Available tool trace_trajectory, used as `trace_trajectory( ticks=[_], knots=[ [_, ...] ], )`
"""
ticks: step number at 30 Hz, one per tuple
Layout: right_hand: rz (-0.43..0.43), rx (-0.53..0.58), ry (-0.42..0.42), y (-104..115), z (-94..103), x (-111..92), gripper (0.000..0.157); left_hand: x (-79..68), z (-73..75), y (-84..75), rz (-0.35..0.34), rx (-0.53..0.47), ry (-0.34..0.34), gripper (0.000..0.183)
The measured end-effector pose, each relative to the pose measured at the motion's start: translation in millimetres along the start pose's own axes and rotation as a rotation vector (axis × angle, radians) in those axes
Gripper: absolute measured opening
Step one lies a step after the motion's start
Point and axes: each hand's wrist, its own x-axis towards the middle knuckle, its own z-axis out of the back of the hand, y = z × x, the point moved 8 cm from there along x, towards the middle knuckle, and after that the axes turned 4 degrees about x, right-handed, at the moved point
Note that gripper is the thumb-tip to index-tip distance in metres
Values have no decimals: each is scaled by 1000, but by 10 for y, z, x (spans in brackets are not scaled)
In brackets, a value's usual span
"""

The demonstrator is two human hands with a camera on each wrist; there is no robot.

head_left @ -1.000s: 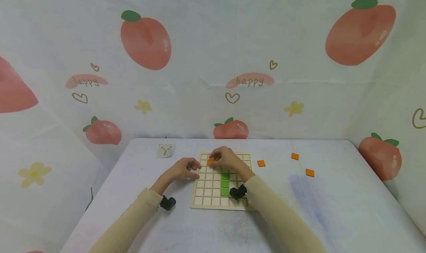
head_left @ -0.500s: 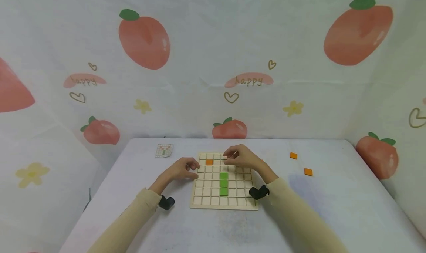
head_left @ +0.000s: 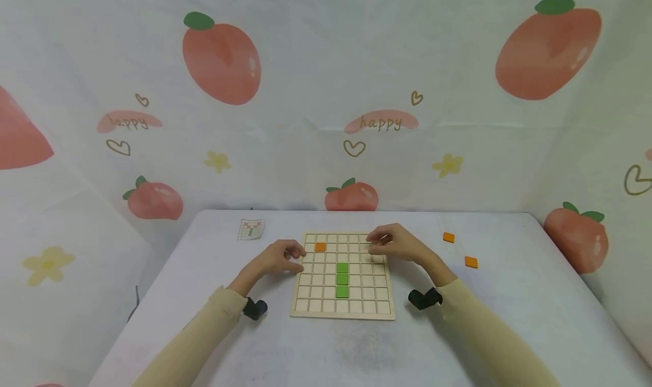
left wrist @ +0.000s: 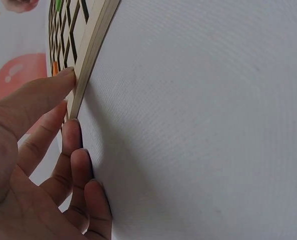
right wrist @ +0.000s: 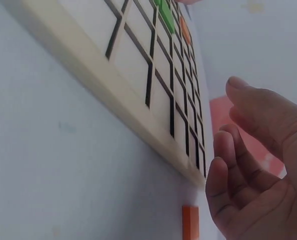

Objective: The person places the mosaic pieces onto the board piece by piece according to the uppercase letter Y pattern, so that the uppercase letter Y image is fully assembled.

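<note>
A pale wooden grid board (head_left: pixel 343 315) lies on the table. One orange square tile (head_left: pixel 320 246) sits in a cell near its upper left, and three green tiles (head_left: pixel 342 279) form a column around its middle. At the board's left edge, my left hand (head_left: pixel 279 258) rests with thumb and fingers touching the rim, loosely bent. Over the upper right corner hovers my right hand (head_left: pixel 399 243), its thumb apart from the fingers and nothing between them. Below it, in the right wrist view, another orange tile (right wrist: pixel 190 222) lies beside the board; in the head view the hand hides it.
Two more orange tiles (head_left: pixel 449 237) lie farther right on the white table (head_left: pixel 336 353). A small printed grid card (head_left: pixel 251 229) is at the back left. A fruit-patterned curtain (head_left: pixel 295 93) stands behind and around the table.
My right hand has let go of the orange tile at the upper left and moved right across the board to its right corner. The left hand has stayed at the left edge.
</note>
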Motion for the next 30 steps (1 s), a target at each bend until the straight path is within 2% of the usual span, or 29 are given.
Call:
trace_trajectory(
  ticks=[14, 22, 26, 30],
  knots=[
    [-110, -26, -70, -243, 386, -217, 34, -1, 6, 27, -1, 4, -2, 32],
    [-119, -59, -43, -330, 443, -326, 43, 5, 5, 13, 17, 0, 1, 31],
    [-106, -94, -47, -378, 446, -316, 39, 8, 11, 15, 33, 7, -4, 31],
    [-131, -157, -68, -433, 440, -287, 31, 10, 11, 23, 42, 13, -6, 31]
  ],
)
